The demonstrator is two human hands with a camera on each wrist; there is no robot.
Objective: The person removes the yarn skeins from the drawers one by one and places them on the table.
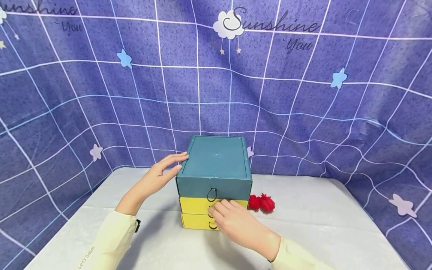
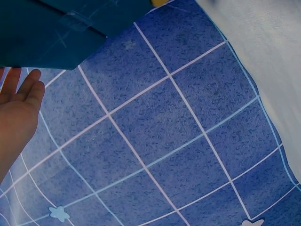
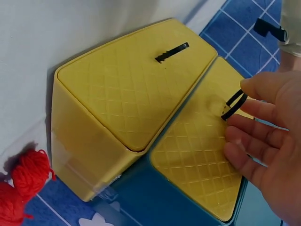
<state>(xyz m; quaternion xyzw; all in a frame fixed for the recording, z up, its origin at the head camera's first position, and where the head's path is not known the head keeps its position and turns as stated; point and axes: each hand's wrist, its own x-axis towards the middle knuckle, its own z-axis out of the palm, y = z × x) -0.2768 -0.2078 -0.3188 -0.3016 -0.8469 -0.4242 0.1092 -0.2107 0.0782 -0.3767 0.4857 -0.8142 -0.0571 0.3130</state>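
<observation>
A stack of drawers stands on the table, with a teal top box (image 1: 216, 157) over a yellow middle drawer (image 1: 192, 205) and a yellow bottom drawer (image 1: 197, 221). Each front has a black loop handle. My left hand (image 1: 162, 172) touches the top box's left edge, fingers extended. In the left wrist view it shows only partly, below the teal corner. At the middle drawer, my right hand (image 3: 270, 132) pinches the black loop handle (image 3: 234, 104) between thumb and forefinger; the other fingers lie close to the drawer front. No drawer looks pulled out.
Red yarn pompoms (image 1: 261, 203) lie on the table right of the stack. The white tabletop (image 1: 314, 217) spreads around it. A purple-blue gridded cloth (image 1: 216, 86) with stars hangs behind and along the sides.
</observation>
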